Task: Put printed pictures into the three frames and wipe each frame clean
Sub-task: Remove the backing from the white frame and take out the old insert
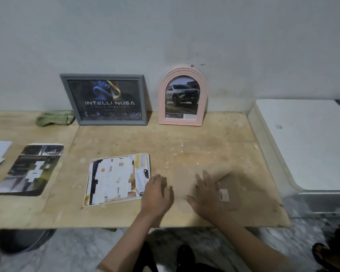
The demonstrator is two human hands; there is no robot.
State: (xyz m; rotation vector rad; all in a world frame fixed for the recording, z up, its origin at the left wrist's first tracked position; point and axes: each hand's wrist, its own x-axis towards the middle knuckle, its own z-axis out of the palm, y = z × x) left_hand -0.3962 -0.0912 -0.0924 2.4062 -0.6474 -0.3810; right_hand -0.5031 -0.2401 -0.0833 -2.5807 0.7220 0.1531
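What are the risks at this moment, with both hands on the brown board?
1. The brown backing board lies near the table's front edge; a push from the right hand might slide it off.
2. The left hand is beside the printed picture and may smudge or crease it.

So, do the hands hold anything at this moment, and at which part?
Nothing is gripped. The left hand and the right hand lie flat on a blurred brown backing board on the table, pressing its top surface, not grasping an edge.
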